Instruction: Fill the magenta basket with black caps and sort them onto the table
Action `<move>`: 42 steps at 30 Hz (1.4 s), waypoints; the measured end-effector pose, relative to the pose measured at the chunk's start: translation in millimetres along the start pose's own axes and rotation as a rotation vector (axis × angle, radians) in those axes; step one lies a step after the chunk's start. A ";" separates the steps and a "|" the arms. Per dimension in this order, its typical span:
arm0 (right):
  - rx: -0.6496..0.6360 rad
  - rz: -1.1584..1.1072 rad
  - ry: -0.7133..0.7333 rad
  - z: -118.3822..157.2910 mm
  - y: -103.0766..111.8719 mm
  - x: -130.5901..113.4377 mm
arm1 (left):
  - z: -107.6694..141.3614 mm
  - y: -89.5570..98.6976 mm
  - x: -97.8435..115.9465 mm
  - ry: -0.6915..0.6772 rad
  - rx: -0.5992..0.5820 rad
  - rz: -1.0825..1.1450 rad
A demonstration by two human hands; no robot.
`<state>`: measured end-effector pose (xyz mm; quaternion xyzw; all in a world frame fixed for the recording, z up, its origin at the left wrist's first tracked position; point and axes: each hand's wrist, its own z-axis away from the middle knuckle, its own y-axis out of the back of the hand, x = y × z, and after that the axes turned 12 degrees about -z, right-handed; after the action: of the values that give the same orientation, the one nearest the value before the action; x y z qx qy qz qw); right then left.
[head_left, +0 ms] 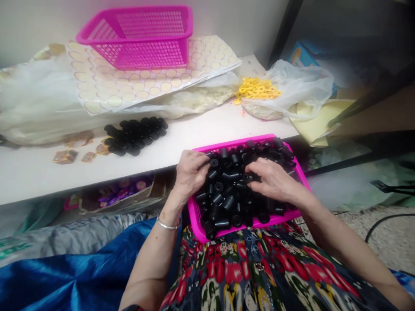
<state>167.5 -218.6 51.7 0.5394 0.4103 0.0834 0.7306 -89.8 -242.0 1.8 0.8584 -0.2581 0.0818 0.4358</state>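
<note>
A pink basket (197,222) full of short black cylinders (228,202) rests on my lap against the table's edge. My left hand (193,170) is at the basket's left side, its fingers curled together over the cylinders; what they hold is hidden. Over the right half of the basket is my right hand (267,178), thumb and fingers closing round a black cylinder (248,178). On the white table, a group of black cylinders (136,134) lies close together to the left of the basket.
An upright pink basket (145,52) stands on printed sheets (155,88) at the back. Yellow rings (257,88) lie beside a clear plastic bag (298,86). Small orange-brown pieces (65,156) are on the white table (194,134). Purple items (125,190) sit below its edge.
</note>
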 end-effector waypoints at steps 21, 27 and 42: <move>0.760 -0.573 -0.056 47.9 10.0 28.1 | -35.0 -11.3 37.0 -0.389 -0.594 -0.110; 0.844 -0.611 -0.127 68.0 10.6 43.8 | -37.6 -22.9 53.1 -0.444 -0.630 -0.020; 0.926 -0.554 -0.177 97.8 5.1 67.1 | -61.9 -49.9 135.5 -0.832 -0.666 -0.058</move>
<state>280.1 -249.0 29.9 0.6813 0.4679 -0.3473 0.4431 56.8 -219.2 53.6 0.6403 -0.3974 -0.3638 0.5474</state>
